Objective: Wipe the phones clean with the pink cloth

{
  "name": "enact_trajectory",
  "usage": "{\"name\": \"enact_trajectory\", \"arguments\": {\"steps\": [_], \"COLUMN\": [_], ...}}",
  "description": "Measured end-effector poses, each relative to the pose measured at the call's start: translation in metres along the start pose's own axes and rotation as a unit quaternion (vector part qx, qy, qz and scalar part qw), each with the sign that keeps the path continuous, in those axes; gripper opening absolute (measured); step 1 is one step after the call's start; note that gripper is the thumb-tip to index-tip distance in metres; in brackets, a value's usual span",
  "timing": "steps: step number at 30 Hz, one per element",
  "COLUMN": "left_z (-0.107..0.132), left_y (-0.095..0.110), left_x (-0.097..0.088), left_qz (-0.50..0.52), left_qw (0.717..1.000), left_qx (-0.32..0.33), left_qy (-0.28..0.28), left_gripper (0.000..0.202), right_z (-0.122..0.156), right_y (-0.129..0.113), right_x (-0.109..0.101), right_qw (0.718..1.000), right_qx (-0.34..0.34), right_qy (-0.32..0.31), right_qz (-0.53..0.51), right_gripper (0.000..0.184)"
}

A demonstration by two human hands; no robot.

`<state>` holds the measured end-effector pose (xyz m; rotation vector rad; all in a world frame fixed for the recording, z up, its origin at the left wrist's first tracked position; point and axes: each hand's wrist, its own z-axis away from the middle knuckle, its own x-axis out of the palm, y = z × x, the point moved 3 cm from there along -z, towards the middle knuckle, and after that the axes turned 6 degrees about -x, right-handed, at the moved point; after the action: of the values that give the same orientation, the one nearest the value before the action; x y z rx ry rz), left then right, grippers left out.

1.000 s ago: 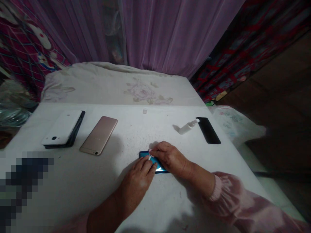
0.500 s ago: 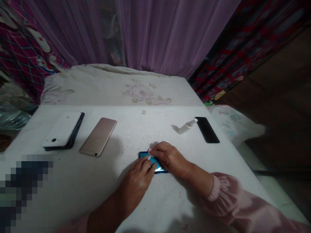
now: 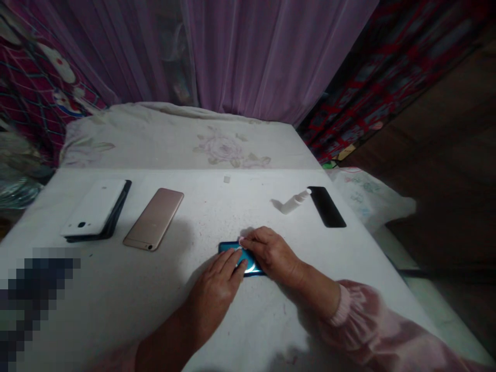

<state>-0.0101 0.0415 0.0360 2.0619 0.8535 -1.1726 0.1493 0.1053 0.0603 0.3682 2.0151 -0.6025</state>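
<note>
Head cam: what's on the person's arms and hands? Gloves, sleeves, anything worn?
The left hand and right hand are bare, with no gloves. The right sleeve is pink and slightly sheeny, with a gathered cuff. The left sleeve, also pink, barely shows at the frame edge.

Worktop (image 3: pixel 116 299), left to right along the back: cased phone (image 3: pixel 93 209), bare phone (image 3: pixel 153 219), spray bottle (image 3: pixel 295 202) just beside third phone (image 3: pixel 326 206). Fourth phone (image 3: pixel 228 249) front-centre. Quilt (image 3: pixel 166 137) behind worktop.

On the white surface (image 3: pixel 116 289): white smartphone (image 3: pixel 93 206) atop a black case (image 3: pixel 114 222); rose-gold smartphone (image 3: pixel 153 219); small white square (image 3: pixel 227 179); white spray bottle (image 3: pixel 294 203) lying tilted, its tip touching a black phone (image 3: pixel 326 206). Beyond: floral bedding (image 3: pixel 186 137), purple curtain (image 3: pixel 271 51).
</note>
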Motion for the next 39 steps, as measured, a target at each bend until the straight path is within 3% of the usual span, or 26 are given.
{"name": "enact_trajectory", "arguments": {"steps": [7,15,19,22,30,39], "left_z": [0.000,-0.001,0.000,0.000,0.000,-0.001], "left_y": [0.000,0.001,0.000,0.001,0.001,0.001], "left_x": [-0.003,-0.002,-0.001,-0.002,-0.002,-0.006], "left_qz": [0.002,-0.007,-0.005,-0.005,0.000,-0.001], "left_qw": [1.000,1.000,1.000,1.000,1.000,1.000], "left_qx": [0.002,-0.001,0.004,0.002,0.004,0.003], "left_qy": [-0.003,-0.002,0.003,0.008,0.018,0.024], "left_gripper": [0.029,0.030,0.030,0.029,0.026,0.028], "right_z": [0.032,0.000,0.012,0.027,0.039,0.033], "right_y": [-0.008,0.002,0.013,0.009,-0.008,-0.010], "right_x": [-0.012,0.005,-0.004,-0.013,-0.003,-0.005], "right_qw": [0.998,0.997,0.971,0.962,0.988,0.990], "right_qx": [0.023,0.043,0.159,0.204,0.097,0.072], "right_qy": [0.053,0.051,0.146,0.172,0.089,0.047], "right_qz": [-0.001,-0.040,-0.100,-0.063,0.082,0.112], "right_gripper": [0.029,0.021,0.023,0.026,0.021,0.022]}}
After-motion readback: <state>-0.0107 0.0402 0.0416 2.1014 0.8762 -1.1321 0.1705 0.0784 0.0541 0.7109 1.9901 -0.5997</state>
